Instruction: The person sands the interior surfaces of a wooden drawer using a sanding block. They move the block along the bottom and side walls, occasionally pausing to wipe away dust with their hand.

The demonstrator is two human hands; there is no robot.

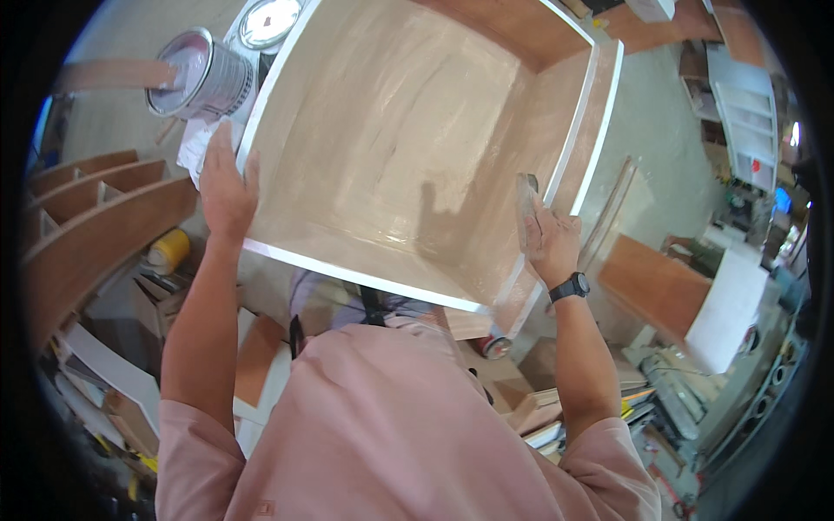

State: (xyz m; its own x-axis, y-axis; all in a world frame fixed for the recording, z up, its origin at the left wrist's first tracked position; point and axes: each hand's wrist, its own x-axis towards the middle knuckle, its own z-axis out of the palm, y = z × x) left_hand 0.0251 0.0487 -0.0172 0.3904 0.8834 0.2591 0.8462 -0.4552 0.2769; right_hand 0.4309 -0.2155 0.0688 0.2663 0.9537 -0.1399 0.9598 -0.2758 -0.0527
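Note:
A large open wooden box (404, 130) with white edges lies before me, its inside coated in a wet-looking beige layer. My left hand (228, 185) rests at the box's left edge, fingers extended, next to a crumpled white cloth or paper (195, 146). At the right wall, my right hand (550, 238) grips a flat, smeared hand tool (526, 211), perhaps a scraper; its exact kind is unclear. A round metal can (228, 84) of pale paste stands beyond my left hand, with a wooden stick (117, 75) in it. Near it lies a round metal lid (270, 23).
Curved wooden panels (111, 208) stand at the left, by a yellow roll-like item (171, 249). Below the box lies a small can (496, 346). To the right are a brown and white wooden piece (658, 280) and long thin strips (609, 202). White shelving (746, 130) stands farther off.

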